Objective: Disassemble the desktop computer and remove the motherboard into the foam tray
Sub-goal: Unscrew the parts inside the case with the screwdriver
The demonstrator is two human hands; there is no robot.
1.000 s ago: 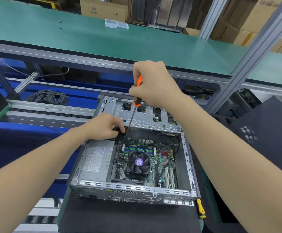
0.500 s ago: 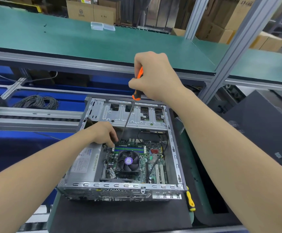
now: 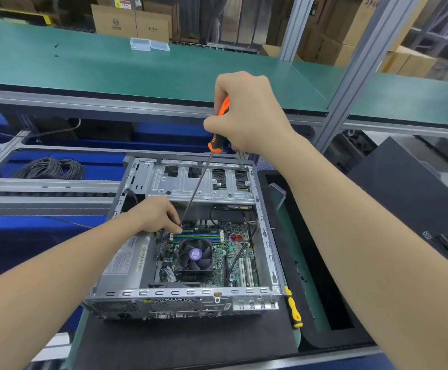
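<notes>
Head cam showed the job early on. The side cover was off the desktop case (image 3: pixel 266 236), which lay open side up on a black mat (image 3: pixel 185 343), toward the mat's far edge. All else sat in place: motherboard (image 3: pixel 237 265) flat on the case floor, CPU fan (image 3: pixel 195 254) on it, RAM sticks (image 3: pixel 197 235) seated, cables plugged in, PSU (image 3: pixel 126 260) in the left bay, drive cage (image 3: pixel 198 182) across the far end. Left to do, by my reckoning: board screws out, cables off, then lift the board over to the foam tray (image 3: pixel 324 340). That was prob. the black-rimmed one just right of the case, and the board wasn't in it yet.

My right hand (image 3: pixel 246 113) was a closed fist round the orange handle of the screwdriver (image 3: pixel 217 134), high over the case's far edge. The shaft slanted down and left to the board's far left corner, by the RAM. My left hand (image 3: pixel 156 214) was inside the case at that corner, fingers curled, tips pinched at the driver's tip, prob. to steady it. Whether they also touched a screw I couldn't tell, too small. A yellow-handled screwdriver (image 3: pixel 294 313) lay just beside the case's near right corner, btwn case and tray.
</notes>
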